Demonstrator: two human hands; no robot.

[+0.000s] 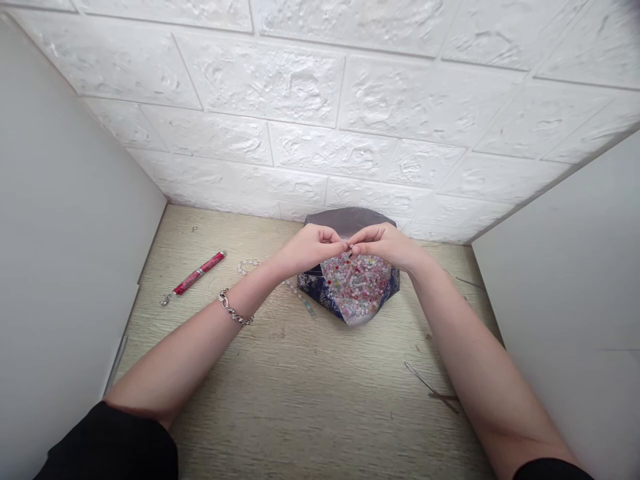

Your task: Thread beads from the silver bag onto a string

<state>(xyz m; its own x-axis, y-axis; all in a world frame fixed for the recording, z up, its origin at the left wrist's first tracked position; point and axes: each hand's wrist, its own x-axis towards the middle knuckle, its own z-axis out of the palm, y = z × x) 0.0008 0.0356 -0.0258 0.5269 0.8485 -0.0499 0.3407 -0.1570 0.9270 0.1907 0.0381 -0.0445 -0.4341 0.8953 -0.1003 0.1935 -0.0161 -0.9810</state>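
Observation:
My left hand [316, 248] and my right hand [384, 245] meet above a bag of beads, fingertips nearly touching. Each pinches thumb against forefinger; whatever lies between them is too small to name. Pink, white and red beads [356, 285] fill the opened bag [316, 287], which is dark blue with a pale pattern and has a grey flap at the back. A strand of clear and bluish beads [307, 307] lies on the table to the left of the bag, partly hidden by my left forearm.
A red pen-like object [200, 272] with a metal clasp lies on the wooden table [300, 400] at the left. Thin metal tweezers or wire [424, 378] and a brown stick lie by my right forearm. White brick-patterned wall behind; grey panels on both sides.

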